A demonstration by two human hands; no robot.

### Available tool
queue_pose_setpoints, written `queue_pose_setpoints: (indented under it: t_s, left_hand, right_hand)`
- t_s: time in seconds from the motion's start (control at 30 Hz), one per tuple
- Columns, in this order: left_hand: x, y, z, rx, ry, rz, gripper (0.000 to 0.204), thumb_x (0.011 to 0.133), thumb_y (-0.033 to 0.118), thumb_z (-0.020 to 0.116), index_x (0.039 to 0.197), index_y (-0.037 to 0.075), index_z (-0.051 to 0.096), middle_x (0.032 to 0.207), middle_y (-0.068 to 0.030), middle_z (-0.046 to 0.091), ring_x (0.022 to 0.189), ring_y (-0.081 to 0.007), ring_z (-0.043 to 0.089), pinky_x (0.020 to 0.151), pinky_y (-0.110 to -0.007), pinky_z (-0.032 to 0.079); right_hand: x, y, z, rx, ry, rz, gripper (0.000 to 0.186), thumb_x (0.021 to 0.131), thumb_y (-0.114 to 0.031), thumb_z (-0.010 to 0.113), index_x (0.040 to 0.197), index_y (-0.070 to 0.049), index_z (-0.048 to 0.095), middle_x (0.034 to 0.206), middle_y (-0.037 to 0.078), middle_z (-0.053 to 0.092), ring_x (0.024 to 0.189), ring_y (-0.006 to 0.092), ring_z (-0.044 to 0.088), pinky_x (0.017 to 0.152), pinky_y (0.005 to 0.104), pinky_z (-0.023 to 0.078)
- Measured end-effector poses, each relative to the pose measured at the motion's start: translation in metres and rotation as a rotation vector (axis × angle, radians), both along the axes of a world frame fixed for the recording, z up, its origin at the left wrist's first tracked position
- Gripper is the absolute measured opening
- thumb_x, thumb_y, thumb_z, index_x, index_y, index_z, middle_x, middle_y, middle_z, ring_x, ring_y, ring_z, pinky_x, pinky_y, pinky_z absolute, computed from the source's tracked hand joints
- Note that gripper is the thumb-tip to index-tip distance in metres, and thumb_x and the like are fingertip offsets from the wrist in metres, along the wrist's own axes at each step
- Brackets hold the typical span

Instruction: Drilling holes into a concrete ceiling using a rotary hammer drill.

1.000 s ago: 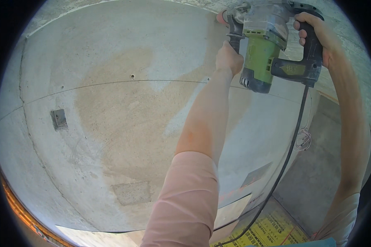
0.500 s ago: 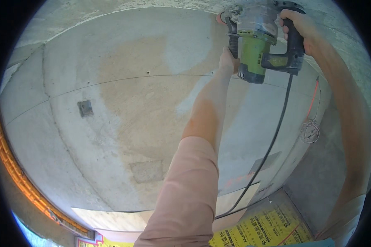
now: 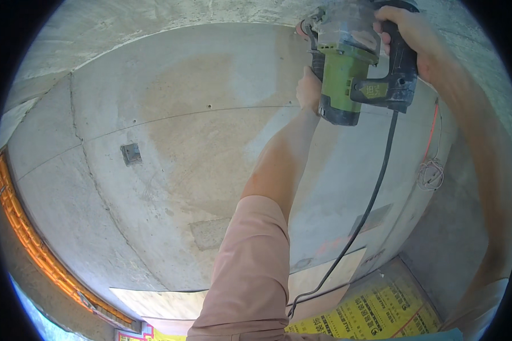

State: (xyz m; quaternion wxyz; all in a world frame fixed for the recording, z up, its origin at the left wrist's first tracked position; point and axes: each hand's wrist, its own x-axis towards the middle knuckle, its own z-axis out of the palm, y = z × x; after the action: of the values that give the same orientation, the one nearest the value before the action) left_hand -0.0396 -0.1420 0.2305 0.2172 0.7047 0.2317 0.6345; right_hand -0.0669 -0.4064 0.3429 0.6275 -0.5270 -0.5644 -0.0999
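Note:
A green and black rotary hammer (image 3: 345,79) is held up high against the top of the wall, near the ceiling. My left hand (image 3: 309,90) is closed round its black side handle (image 3: 317,63), arm stretched upward. On the rear grip (image 3: 403,57) my right hand (image 3: 412,34) is wrapped, with the fingers curled inside the loop. A reddish round part (image 3: 301,27) shows at the tool's front end; I cannot make out where a bit meets the concrete. From the grip's base a black power cord (image 3: 375,193) hangs down to the right of my left arm.
Patchy grey concrete wall (image 3: 176,148) faces me, with a recessed square electrical box (image 3: 131,154). At right hangs a coil of thin wire (image 3: 430,174). Yellow printed sheeting (image 3: 375,310) covers the floor; pale boards (image 3: 159,301) lean below. Orange strips (image 3: 40,247) line the left edge.
The rotary hammer and both hands sit slightly further left and lower in view. The wall has shifted right and down as the view turned. Both grips are unchanged.

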Motion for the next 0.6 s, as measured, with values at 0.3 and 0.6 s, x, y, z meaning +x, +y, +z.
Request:
queue_pose_setpoints:
  t_s: [0.3,0.6]
  left_hand:
    - [-0.069,-0.009,0.003,0.003,-0.106,0.083,0.02,0.09,0.02,0.055,0.103,0.005,0.05,0.092,-0.0241,0.068,0.092,-0.0451,0.065,0.077,-0.053,0.05]
    - [-0.162,0.048,0.012,0.033,-0.269,0.06,0.027,0.087,0.026,0.061,0.101,0.004,0.053,0.093,-0.0242,0.068,0.092,-0.0436,0.065,0.075,-0.053,0.049]
  right_hand:
    - [-0.085,-0.017,-0.006,0.006,0.158,0.069,0.015,0.089,-0.014,0.055,0.079,-0.003,0.058,0.067,0.006,0.058,0.053,0.0158,0.055,0.05,0.0325,0.05]
    - [-0.11,0.057,0.059,-0.611,0.005,0.957,0.01,0.087,-0.011,0.058,0.084,-0.002,0.057,0.071,0.008,0.059,0.054,0.0169,0.055,0.05,0.0346,0.05]
